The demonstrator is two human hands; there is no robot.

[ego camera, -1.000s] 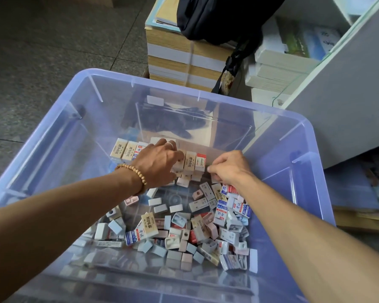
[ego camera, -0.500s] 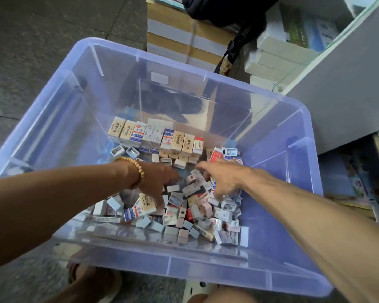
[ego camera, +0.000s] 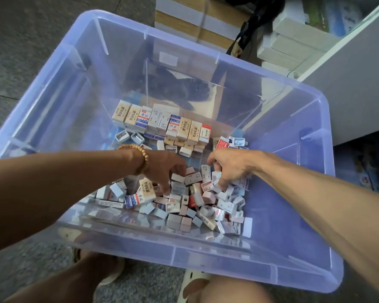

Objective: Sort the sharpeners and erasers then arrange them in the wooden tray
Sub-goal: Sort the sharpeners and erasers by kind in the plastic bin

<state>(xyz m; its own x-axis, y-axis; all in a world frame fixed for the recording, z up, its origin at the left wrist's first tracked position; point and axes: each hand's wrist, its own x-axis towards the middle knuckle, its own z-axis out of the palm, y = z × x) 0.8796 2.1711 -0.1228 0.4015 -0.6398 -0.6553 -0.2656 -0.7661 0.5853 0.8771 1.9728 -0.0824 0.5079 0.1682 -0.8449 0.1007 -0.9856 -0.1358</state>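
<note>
Both my hands are down in the clear plastic bin point(ego camera: 311, 119), reaching into the loose pile of erasers and sharpeners point(ego camera: 197, 202). My left hand point(ego camera: 166, 169), beaded bracelet point(ego camera: 143, 158) at its wrist, points its fingers down into the pile, while my right hand point(ego camera: 232, 169) curls its fingers among the pieces. Behind them a neat row of boxed erasers point(ego camera: 162, 123) stands upright, with two sharpeners point(ego camera: 129, 136) just in front of its left end.

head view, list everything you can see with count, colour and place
plastic bin: one, clear bluish, on the floor
boxed erasers: about ten, tan, white and blue, upright row at the far wall
loose erasers and sharpeners: many, white, pink and blue, heaped near side
paper stacks: several, tan and white, behind the bin
dark bag: one, black, hanging behind
bead bracelet: one, tan, left wrist
left hand: in the heap
right hand: in the heap
</note>
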